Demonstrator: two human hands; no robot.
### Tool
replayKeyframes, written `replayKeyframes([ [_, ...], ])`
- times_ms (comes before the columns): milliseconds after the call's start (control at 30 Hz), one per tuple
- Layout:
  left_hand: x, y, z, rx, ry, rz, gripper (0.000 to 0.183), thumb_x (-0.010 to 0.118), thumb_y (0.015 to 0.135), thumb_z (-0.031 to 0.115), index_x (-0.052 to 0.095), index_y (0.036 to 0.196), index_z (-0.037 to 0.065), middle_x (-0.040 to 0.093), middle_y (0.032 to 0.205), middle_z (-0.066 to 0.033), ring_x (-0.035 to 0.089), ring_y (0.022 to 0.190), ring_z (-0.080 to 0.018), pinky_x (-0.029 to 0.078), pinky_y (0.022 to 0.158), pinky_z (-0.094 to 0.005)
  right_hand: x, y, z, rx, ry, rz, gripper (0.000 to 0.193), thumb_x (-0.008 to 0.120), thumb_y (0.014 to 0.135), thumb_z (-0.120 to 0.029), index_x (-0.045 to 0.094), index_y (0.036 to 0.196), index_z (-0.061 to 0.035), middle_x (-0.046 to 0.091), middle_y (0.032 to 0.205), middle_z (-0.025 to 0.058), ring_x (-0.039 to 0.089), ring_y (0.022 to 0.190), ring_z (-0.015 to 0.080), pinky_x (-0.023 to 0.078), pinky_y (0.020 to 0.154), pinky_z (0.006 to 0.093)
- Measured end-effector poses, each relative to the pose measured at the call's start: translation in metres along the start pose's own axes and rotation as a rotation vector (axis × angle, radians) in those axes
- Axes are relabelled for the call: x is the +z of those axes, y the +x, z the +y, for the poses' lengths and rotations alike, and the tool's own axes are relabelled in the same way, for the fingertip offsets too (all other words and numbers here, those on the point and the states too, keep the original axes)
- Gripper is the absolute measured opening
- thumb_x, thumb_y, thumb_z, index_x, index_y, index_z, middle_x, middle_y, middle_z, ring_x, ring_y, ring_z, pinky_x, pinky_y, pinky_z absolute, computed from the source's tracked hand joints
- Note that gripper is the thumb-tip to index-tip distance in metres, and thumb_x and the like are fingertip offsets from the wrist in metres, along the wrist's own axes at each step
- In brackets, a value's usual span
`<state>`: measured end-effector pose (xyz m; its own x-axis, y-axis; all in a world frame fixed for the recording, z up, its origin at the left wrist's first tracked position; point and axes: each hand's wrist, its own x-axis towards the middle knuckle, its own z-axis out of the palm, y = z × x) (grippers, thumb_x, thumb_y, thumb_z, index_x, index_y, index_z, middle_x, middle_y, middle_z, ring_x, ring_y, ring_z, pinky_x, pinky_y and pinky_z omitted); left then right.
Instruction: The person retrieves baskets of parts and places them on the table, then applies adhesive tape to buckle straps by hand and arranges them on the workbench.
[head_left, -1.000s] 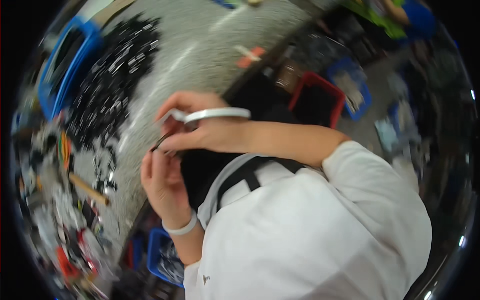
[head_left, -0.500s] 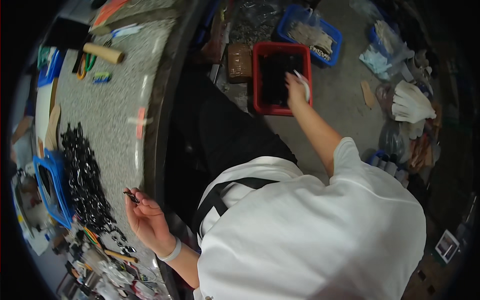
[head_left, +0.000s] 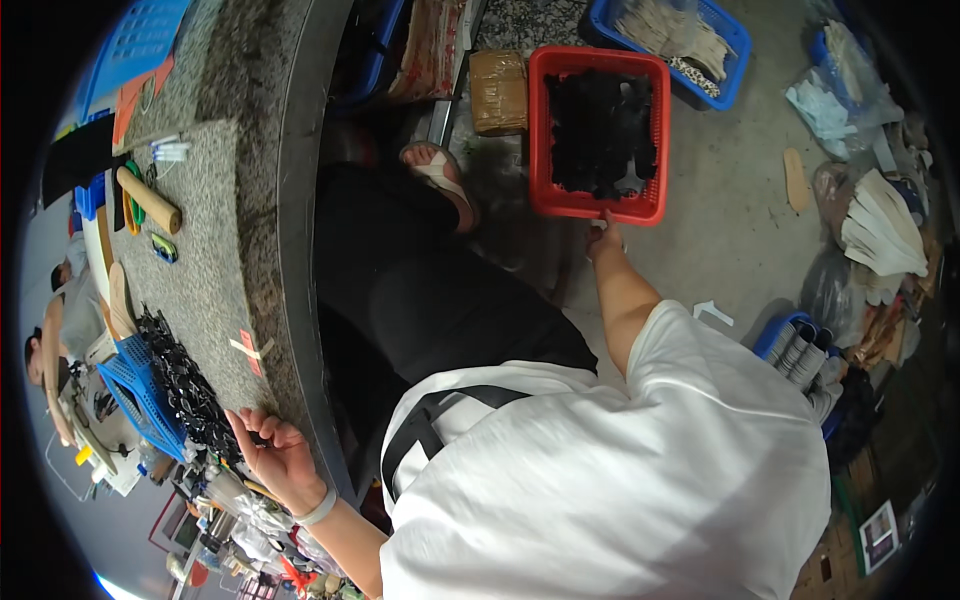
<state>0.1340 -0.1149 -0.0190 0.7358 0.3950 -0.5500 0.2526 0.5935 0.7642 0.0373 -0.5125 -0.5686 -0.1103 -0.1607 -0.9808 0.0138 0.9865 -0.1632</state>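
Raised above the stone workbench (head_left: 215,265), my left hand (head_left: 285,470) has its index finger stretched and its other fingers curled. A small dark piece (head_left: 258,438) appears between them, though it blends with the heap of shiny black pieces (head_left: 185,385) behind. Beside that heap leans a blue plastic basket (head_left: 140,395). Low on my right, my right hand (head_left: 604,238) closes on the near rim of a red plastic basket (head_left: 595,207). Black flat pieces (head_left: 602,130) fill most of that basket. Something small and white shows at the right fingers; I cannot tell what it is.
A wooden-handled tool (head_left: 150,200) and a small green-blue item (head_left: 164,248) lie on the bench. A taped brown box (head_left: 498,92) and a blue basket of pale pieces (head_left: 735,70) flank the red basket. White sheets (head_left: 882,225) and bags lie rightward. Another person (head_left: 75,315) is beyond the bench.
My right hand has moved from over the black contents to the red basket's near rim. The whole view has shifted, and my left hand stays over the bench edge.
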Motion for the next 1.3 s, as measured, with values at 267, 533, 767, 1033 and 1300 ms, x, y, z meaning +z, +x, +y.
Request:
replayKeyframes([
  [267,0.004,-0.003,0.001,0.097,0.119,0.156,0.020,0.054,0.095,0.024,0.050,0.082,0.010,0.045,0.064,0.0037,0.042,0.050,-0.0035,0.032,0.038,-0.0170,0.041,-0.033,0.003,-0.064,0.242,-0.101,0.027,0.074,0.069,-0.010,0.058,0.092,-0.0085,0.061,0.091,0.0072,0.063,0.082,0.0219,0.054,0.070,0.0328],
  [533,0.010,0.004,-0.005,0.099,0.152,0.199,0.017,0.055,0.094,0.023,0.053,0.084,0.010,0.047,0.063,0.0040,0.042,0.049,-0.0033,0.033,0.038,-0.0168,0.027,-0.048,-0.043,-0.343,0.114,-0.037,0.053,0.062,0.061,0.007,0.051,0.110,-0.0081,0.057,0.104,0.0084,0.060,0.089,0.0275,0.053,0.074,0.0392],
  [767,0.012,-0.006,-0.002,0.153,0.152,0.185,0.017,0.058,0.092,0.024,0.056,0.084,0.009,0.048,0.063,0.0045,0.043,0.050,-0.0028,0.034,0.041,-0.0159,-0.031,-0.110,-0.089,-0.764,-0.054,-0.434,0.072,0.060,0.056,0.011,0.046,0.125,-0.0043,0.055,0.117,0.0058,0.054,0.105,0.0232,0.045,0.090,0.0341],
  [1033,0.023,-0.020,-0.012,0.016,0.490,-0.400,0.017,0.061,0.089,0.021,0.064,0.091,0.005,0.050,0.062,0.0016,0.045,0.052,-0.0056,0.034,0.046,-0.0168,-0.132,-0.275,-0.193,-0.936,-0.332,-0.610,0.056,0.065,0.064,0.004,0.050,0.118,-0.0021,0.056,0.103,0.0059,0.056,0.091,0.0196,0.048,0.081,0.0329],
  [1300,0.010,-0.073,-0.040,0.063,0.585,-1.119,0.069,0.066,0.087,0.021,0.028,0.142,0.004,0.051,0.059,0.0017,0.046,0.050,-0.0047,0.037,0.045,-0.0203,-0.148,-0.539,-0.142,-1.130,-0.515,-0.837,0.042,0.056,0.066,0.003,0.051,0.108,-0.0011,0.058,0.096,0.0095,0.059,0.088,0.0236,0.049,0.082,0.0345],
])
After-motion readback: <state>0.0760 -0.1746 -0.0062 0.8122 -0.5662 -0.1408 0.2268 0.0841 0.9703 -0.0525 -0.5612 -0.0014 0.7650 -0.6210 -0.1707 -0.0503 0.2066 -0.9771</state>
